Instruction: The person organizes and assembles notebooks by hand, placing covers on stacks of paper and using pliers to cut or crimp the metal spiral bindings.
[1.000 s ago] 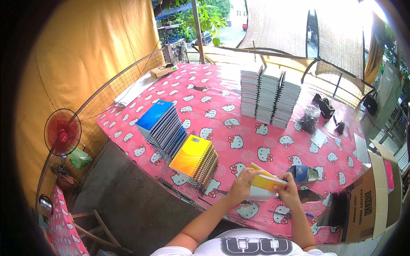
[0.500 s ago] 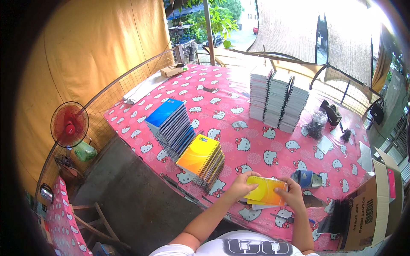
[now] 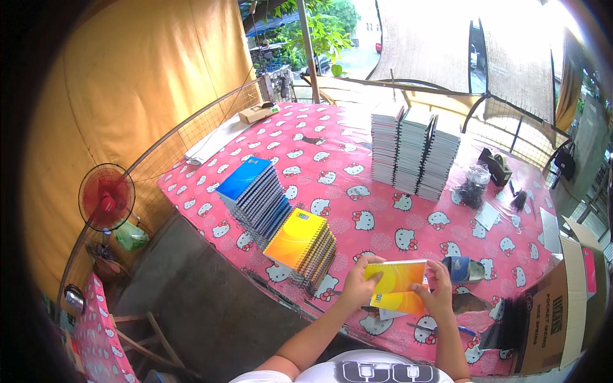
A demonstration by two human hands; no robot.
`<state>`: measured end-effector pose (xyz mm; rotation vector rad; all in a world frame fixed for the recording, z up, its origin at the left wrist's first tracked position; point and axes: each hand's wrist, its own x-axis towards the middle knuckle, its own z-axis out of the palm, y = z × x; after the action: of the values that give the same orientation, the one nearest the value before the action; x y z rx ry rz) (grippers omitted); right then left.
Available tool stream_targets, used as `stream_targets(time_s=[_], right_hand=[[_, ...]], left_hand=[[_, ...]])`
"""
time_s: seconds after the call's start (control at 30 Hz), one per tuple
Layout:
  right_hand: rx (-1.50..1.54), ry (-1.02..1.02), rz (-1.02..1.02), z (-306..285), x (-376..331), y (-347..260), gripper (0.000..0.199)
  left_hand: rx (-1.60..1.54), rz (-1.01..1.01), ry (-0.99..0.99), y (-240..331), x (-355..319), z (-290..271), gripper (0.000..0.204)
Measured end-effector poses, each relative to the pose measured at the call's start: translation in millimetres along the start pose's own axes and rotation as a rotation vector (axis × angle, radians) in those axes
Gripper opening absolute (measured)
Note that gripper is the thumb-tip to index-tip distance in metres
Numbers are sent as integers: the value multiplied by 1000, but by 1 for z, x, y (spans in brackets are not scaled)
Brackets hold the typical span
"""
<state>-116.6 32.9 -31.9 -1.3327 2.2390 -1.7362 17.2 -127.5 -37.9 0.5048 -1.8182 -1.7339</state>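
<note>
Between my two hands is a small yellow-orange spiral notebook (image 3: pixel 399 284), held above the near edge of the table. My left hand (image 3: pixel 359 284) grips its left side with the thumb on the cover. On the right side, my right hand (image 3: pixel 437 292) pinches it, thumb in front. Another yellow cover shows under its lower edge, with a white sheet (image 3: pixel 391 314) below. Left of my hands stands a stack of yellow spiral notebooks (image 3: pixel 300 236), and behind it a stack of blue ones (image 3: pixel 250 191).
Tall stacks of white-edged notebooks (image 3: pixel 415 153) stand at the back. A tape dispenser (image 3: pixel 495 167), a bag of black coils (image 3: pixel 472 188) and a blue roll-shaped item (image 3: pixel 465 269) lie to the right. A cardboard box (image 3: pixel 543 325) and black combs (image 3: pixel 501 325) are nearest right; a fan (image 3: pixel 107 198) stands left.
The notebook in my hands has tipped up a little, showing more of its cover. My left fingers have shifted slightly along its edge. The whole view has moved slightly.
</note>
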Motion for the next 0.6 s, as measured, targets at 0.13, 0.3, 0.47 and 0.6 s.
stream_targets(time_s=[0.13,0.3,0.47,0.6], right_hand=[[458,-115,274,12,-12,23,39],[205,-88,196,35,-25,33,29],[355,-33,296,40,-24,19,37],[-241,-73,-37,-4,-10,-5,33]], left_hand=[[84,283,-27,-1,-5,3,32],[347,311,161,3,-16,20,38],[843,493,245,39,-15,39,32],[730,523,102,13,5,37,16]])
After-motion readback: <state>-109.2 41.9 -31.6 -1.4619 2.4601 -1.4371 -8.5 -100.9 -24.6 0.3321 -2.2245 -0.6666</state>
